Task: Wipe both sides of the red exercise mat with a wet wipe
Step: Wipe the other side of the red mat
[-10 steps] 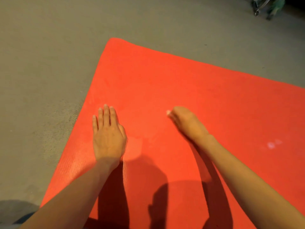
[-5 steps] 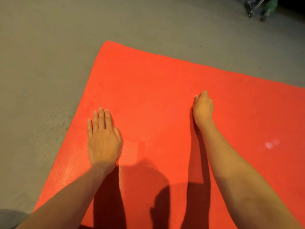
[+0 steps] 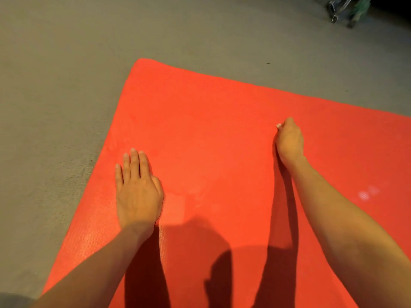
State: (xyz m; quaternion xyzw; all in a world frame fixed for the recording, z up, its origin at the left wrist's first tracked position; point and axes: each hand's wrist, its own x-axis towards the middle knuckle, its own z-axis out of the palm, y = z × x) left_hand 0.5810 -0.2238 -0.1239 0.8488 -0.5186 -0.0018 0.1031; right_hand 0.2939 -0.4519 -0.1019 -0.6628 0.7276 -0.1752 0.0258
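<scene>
Mat [image 3: 211, 107] pinned by flat left hand [image 3: 139, 192]; right hand [image 3: 289, 141] clamps wipe [image 3: 278, 125]. Advise overlapping strokes, steady pressure, reaching edges.

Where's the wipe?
In the head view, the wipe sits mostly hidden in the right hand, a white bit showing, on the mat, right of the flat left hand.

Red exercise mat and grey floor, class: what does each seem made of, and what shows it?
Red exercise mat: probably foam or rubber, matt, fine pebbled grain near its left edge. Grey floor: perhaps concrete or short carpet, dull, speckled; unclear which.
</scene>
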